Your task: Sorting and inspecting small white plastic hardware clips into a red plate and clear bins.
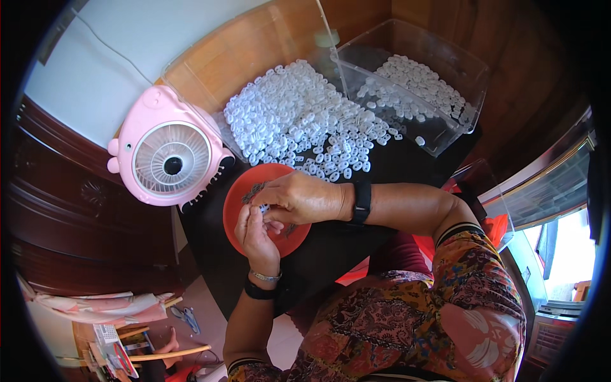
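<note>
My left hand [257, 237] and my right hand [299, 197] meet over a round orange-red bowl [231, 207]. The fingers of both are closed round a small white oval plastic piece [264, 208], of which only a bit shows between the fingertips. Thin grey pieces [253, 192], too small to name, lie in the bowl beneath my hands. Just beyond the bowl, a big heap of white oval plastic pieces [280, 105] with openings in them spreads over the black table [344, 245].
At the heap's left stands a pink animal-shaped fan [130, 175]. A clear plastic box [445, 141] with more white pieces sits at the back right, and a transparent panel [210, 70] rises behind the heap. Another person's bare foot [170, 342] shows at the lower left.
</note>
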`<state>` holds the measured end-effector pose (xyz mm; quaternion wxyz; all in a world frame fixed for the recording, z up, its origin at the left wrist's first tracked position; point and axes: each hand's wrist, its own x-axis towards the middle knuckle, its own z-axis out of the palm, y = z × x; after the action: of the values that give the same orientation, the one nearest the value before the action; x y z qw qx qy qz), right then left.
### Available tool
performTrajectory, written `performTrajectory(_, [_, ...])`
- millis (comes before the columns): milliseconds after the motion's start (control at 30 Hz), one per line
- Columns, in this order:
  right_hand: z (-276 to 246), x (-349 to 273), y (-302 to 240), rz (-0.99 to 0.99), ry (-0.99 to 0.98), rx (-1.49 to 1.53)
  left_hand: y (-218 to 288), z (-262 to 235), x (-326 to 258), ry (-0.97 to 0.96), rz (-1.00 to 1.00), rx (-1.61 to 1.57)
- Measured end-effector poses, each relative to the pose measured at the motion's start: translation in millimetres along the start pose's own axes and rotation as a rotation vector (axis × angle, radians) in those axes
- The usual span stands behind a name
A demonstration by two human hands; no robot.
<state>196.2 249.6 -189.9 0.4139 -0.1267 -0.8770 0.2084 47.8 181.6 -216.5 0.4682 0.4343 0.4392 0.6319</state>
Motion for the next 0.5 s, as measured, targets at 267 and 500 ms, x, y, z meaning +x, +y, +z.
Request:
performTrajectory(267, [4.1, -3.0, 0.3, 0.072, -0.062, -0.070, 0.8, 2.6, 0.8, 0.007, -0.036, 0.021])
performTrajectory(500, [8.3, -3.8, 3.7, 0.023, -0.053, -0.146, 1.4, 2.0, 2.0, -0.019, -0.031, 0.036])
